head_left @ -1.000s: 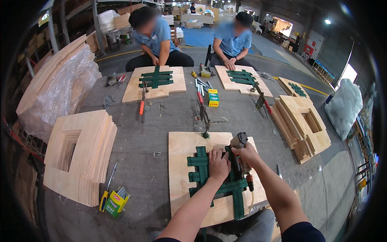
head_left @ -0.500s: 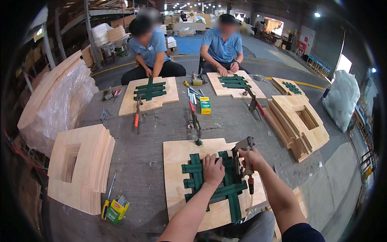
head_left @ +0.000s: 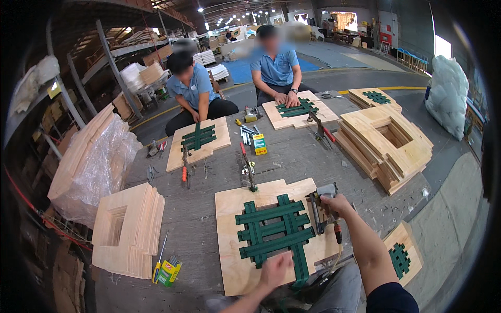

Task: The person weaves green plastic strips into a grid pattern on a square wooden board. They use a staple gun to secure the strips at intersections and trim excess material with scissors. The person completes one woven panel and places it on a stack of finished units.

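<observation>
A plywood board point(head_left: 229, 214) lies on the table in front of me, with woven green webbing straps point(head_left: 274, 227) crossing over its cut-out. My right hand point(head_left: 336, 204) grips a pneumatic staple gun point(head_left: 316, 209) at the webbing's right side, its hose trailing down toward me. My left hand point(head_left: 276, 269) is over the near part of the webbing, beside the strap that hangs toward my lap. Motion blurs its fingers, so what they hold cannot be made out. A clamp point(head_left: 250, 175) stands at the board's far edge.
Stacks of cut plywood boards stand left point(head_left: 125, 229) and right point(head_left: 389, 143). Near the left stack lie a screwdriver point(head_left: 161, 255) and a yellow-green box point(head_left: 169, 271). Another staple box point(head_left: 259, 144) sits mid-table. Two people point(head_left: 195, 86) point(head_left: 276, 68) sit opposite with webbed boards. One webbed board point(head_left: 404, 255) is low right.
My left hand has left the middle of the webbing and come toward me. The staple gun has shifted slightly right, off the straps. The view has tilted.
</observation>
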A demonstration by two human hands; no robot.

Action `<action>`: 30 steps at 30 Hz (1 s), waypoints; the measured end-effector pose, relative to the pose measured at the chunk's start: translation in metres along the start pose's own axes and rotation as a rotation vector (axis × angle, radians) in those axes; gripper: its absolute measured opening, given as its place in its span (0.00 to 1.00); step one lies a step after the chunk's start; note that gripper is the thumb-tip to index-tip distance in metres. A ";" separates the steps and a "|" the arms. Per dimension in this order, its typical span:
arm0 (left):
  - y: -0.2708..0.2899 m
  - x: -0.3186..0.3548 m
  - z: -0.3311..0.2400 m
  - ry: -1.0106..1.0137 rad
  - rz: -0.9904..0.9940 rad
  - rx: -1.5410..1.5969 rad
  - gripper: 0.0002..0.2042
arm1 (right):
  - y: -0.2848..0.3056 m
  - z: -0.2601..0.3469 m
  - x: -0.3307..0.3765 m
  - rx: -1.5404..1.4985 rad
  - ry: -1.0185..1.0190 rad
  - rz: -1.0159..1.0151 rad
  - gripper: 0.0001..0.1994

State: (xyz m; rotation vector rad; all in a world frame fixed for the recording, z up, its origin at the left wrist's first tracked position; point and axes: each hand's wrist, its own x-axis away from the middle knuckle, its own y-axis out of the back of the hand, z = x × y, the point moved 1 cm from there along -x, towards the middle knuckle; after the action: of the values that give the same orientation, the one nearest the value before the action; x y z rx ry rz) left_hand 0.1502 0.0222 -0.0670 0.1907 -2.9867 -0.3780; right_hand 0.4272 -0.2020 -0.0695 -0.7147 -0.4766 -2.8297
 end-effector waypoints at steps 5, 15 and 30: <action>-0.037 0.105 0.046 0.773 0.161 0.525 0.20 | 0.007 0.011 0.027 0.709 0.194 -0.232 0.27; -0.059 0.078 0.046 0.614 0.246 0.580 0.12 | -0.022 -0.079 0.188 0.162 0.524 -0.100 0.17; -0.046 0.140 0.008 0.177 0.604 -0.413 0.15 | -0.110 -0.128 0.227 -0.698 -0.297 0.537 0.11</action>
State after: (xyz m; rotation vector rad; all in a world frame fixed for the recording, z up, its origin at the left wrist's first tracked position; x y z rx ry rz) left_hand 0.0165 -0.0400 -0.0719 -0.6579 -2.5450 -0.8182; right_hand 0.1473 -0.1671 -0.0941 -1.1694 0.6240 -2.3377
